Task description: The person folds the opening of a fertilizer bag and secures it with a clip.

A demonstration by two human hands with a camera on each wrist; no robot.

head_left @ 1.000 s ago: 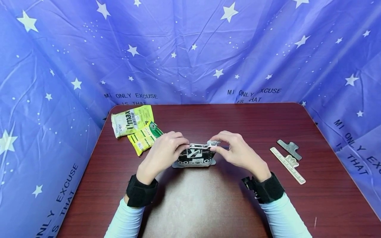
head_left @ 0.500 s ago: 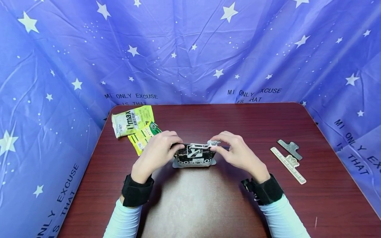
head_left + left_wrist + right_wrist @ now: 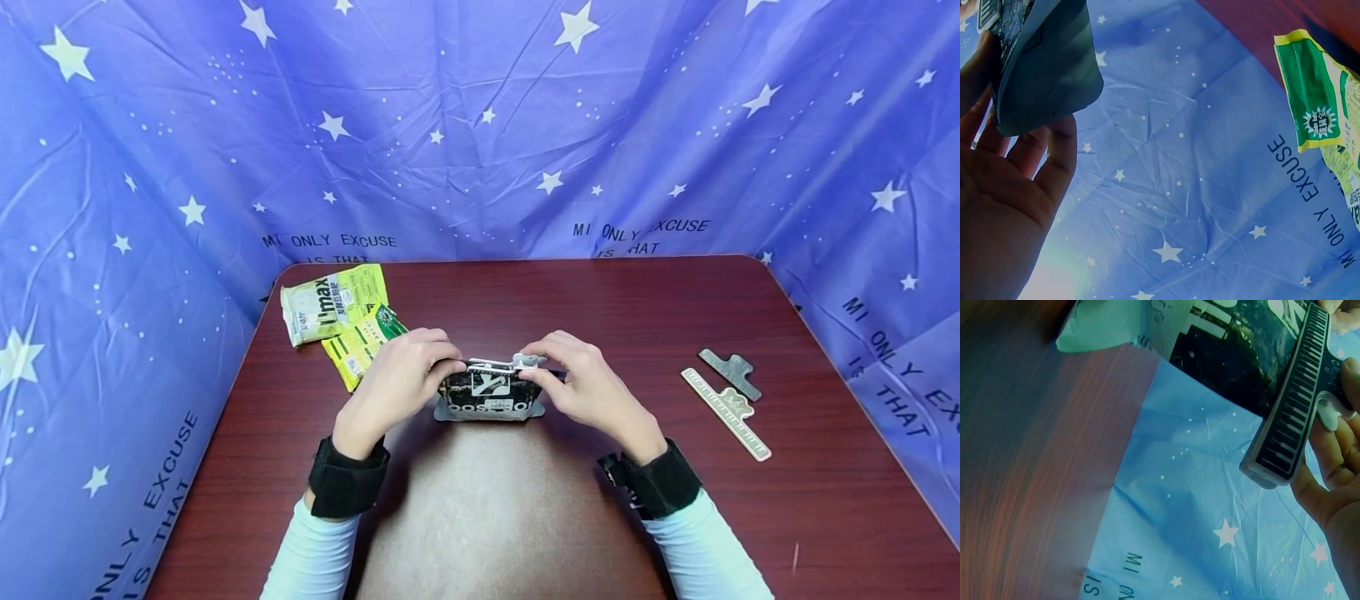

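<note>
A black bag (image 3: 495, 396) with white lettering and a grey base stands upright at the table's middle. My left hand (image 3: 401, 379) pinches its top left corner between thumb and fingers; in the left wrist view the grey corner (image 3: 1054, 69) juts out over the fingers. With thumb and fingertips my right hand (image 3: 592, 387) grips a bag clip (image 3: 528, 360) at the top edge's right part. The right wrist view has this clip's piano-key bar (image 3: 1291, 400) lying along the bag's mouth, one end sticking out beyond the bag's side.
Two yellow-and-green packets, one marked Umax (image 3: 330, 304) and one yellow (image 3: 352, 354), lie at the back left, partly overlapping. On the right side are a dark grey clip (image 3: 731, 372) and a cream clip (image 3: 727, 414). A starry blue curtain (image 3: 480, 125) surrounds the table (image 3: 600, 300).
My left hand has shifted left along the bag's top edge to its corner. My right hand and the clip have moved slightly left. The bag stays where it was.
</note>
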